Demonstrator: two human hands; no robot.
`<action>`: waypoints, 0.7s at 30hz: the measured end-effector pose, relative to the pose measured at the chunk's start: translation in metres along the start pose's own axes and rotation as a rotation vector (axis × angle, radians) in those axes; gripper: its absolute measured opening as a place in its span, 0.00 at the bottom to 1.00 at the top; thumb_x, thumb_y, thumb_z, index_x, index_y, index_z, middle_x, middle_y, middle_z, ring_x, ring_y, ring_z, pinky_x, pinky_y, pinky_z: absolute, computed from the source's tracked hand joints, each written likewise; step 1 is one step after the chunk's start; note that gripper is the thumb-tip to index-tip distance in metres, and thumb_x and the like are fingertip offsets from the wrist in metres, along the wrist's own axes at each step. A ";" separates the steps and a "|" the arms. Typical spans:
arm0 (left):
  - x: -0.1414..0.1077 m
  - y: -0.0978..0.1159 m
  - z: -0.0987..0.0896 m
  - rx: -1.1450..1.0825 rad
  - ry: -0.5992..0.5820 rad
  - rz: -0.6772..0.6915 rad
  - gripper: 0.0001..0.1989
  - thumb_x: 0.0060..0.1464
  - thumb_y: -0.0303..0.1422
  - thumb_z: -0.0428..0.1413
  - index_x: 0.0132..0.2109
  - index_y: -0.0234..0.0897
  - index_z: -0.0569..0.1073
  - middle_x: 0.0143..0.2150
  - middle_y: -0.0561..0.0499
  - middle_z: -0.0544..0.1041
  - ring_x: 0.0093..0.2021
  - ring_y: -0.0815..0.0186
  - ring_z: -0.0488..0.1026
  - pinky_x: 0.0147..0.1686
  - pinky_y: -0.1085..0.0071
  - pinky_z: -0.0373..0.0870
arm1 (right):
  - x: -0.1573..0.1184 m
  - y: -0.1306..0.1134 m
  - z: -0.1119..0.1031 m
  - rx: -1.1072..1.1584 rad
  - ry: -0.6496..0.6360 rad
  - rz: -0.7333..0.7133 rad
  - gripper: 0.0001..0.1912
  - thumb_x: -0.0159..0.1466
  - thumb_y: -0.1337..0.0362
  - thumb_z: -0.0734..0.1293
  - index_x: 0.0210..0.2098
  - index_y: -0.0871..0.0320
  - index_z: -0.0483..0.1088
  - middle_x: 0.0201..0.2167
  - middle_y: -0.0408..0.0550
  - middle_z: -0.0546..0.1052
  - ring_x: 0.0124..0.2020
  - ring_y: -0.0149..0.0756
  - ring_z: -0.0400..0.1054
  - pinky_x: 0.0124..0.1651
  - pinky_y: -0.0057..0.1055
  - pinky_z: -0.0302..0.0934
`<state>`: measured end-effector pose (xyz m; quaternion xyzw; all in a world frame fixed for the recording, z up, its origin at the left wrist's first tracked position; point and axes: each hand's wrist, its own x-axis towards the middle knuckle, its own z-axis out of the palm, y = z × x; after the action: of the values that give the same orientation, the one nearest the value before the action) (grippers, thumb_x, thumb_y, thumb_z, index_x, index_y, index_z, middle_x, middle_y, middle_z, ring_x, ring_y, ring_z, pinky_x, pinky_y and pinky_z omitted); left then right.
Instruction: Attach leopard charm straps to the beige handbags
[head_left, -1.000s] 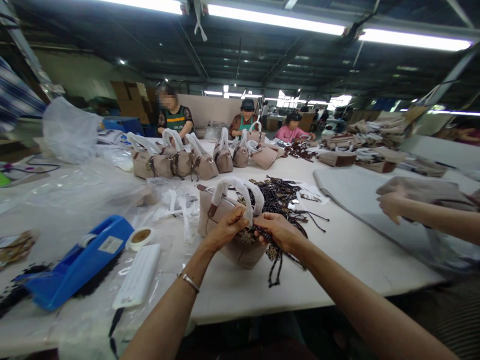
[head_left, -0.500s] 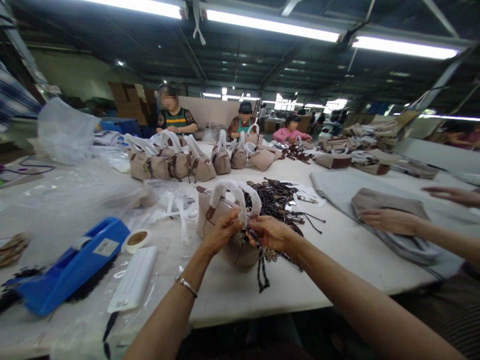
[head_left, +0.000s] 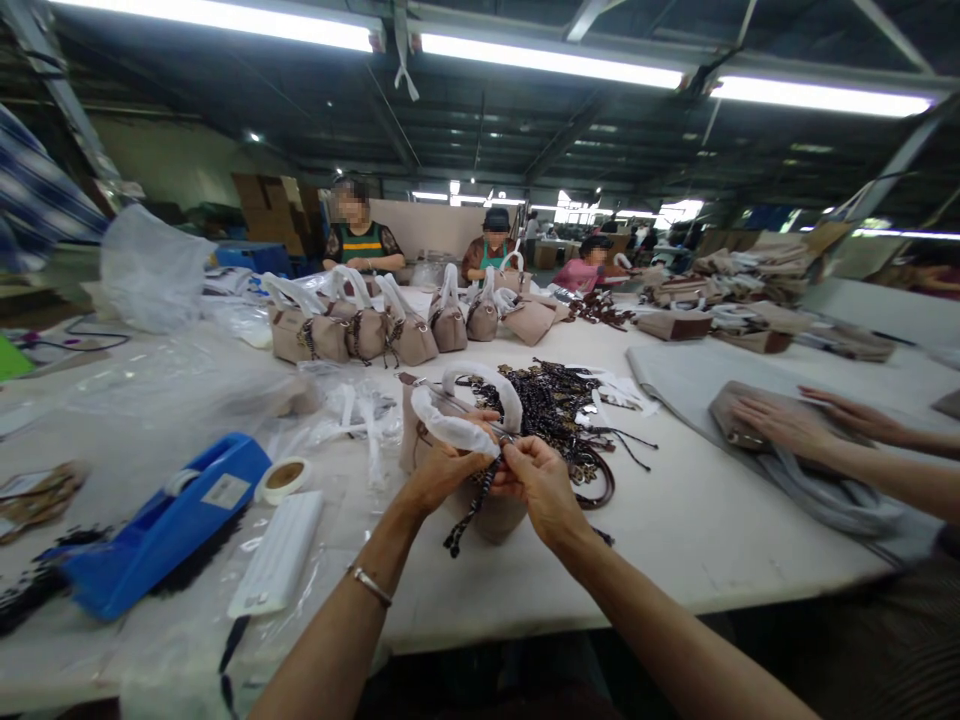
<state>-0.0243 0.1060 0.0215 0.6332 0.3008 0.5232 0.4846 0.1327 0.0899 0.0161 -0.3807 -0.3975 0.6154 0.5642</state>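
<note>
1. Thumb and fingers of the left hand (head_left: 442,478) press together on the lower end of a curved bag handle wrapped in white material (head_left: 450,425); a silver-coloured bangle (head_left: 371,585) circles that wrist.
2. Close beside it, the grip of the right hand (head_left: 546,490) is a pinch on the upper part of a dark, light-flecked braided cord (head_left: 469,520), at the foot of the handle. The fingertips partly hide the spot where cord and handle meet.
3. Under both hands, a small taupe fabric handbag (head_left: 500,522) stands on a broad whitish desk (head_left: 712,540), near its front edge. The cord's knotted end hangs in front of the bag.
4. Just beyond the bag and to its right lies a tangled pile of dark braided cords with gold-coloured ornaments (head_left: 536,405).
5. Left of the hands are a white tape roll with a brown core (head_left: 285,478), a flat white plastic block with a black cable (head_left: 277,555) and a blue plastic tape dispenser (head_left: 161,540).
6. At the right, a co-worker's hands (head_left: 784,425) rest on another taupe bag (head_left: 727,412), over a grey sheet (head_left: 675,385).
7. Farther back, taupe handbags with white-wrapped handles (head_left: 409,338) stand in a row, with three people across the desk.
</note>
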 end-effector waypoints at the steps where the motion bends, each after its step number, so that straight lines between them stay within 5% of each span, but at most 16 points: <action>1: 0.000 -0.002 0.000 -0.010 0.016 -0.010 0.10 0.50 0.35 0.62 0.39 0.36 0.75 0.50 0.45 0.74 0.53 0.58 0.68 0.54 0.64 0.64 | -0.002 0.002 0.001 -0.042 0.018 -0.042 0.23 0.49 0.50 0.75 0.30 0.57 0.63 0.19 0.38 0.73 0.19 0.30 0.69 0.23 0.27 0.70; 8: -0.006 -0.031 0.006 -0.289 0.107 -0.124 0.13 0.48 0.38 0.64 0.38 0.36 0.75 0.37 0.51 0.76 0.39 0.65 0.72 0.44 0.69 0.67 | -0.008 0.018 0.000 -0.337 0.085 -0.209 0.15 0.60 0.52 0.68 0.32 0.56 0.63 0.24 0.41 0.75 0.23 0.34 0.74 0.27 0.28 0.71; 14: -0.013 -0.041 0.003 -0.253 0.085 -0.106 0.10 0.50 0.37 0.63 0.37 0.35 0.74 0.35 0.51 0.75 0.38 0.66 0.70 0.42 0.71 0.64 | 0.009 -0.024 -0.004 -0.636 -0.153 0.056 0.08 0.58 0.63 0.67 0.27 0.58 0.64 0.17 0.38 0.73 0.12 0.25 0.64 0.15 0.20 0.59; 21: -0.008 -0.037 0.002 -0.110 0.028 -0.110 0.13 0.51 0.39 0.62 0.41 0.36 0.76 0.38 0.50 0.77 0.41 0.63 0.70 0.46 0.69 0.64 | 0.030 -0.069 0.009 -0.903 -0.329 0.377 0.08 0.58 0.66 0.68 0.24 0.58 0.66 0.13 0.42 0.73 0.13 0.32 0.68 0.18 0.25 0.66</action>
<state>-0.0202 0.1112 -0.0159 0.5810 0.3128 0.5200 0.5424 0.1489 0.1224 0.0828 -0.5494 -0.6317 0.5251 0.1529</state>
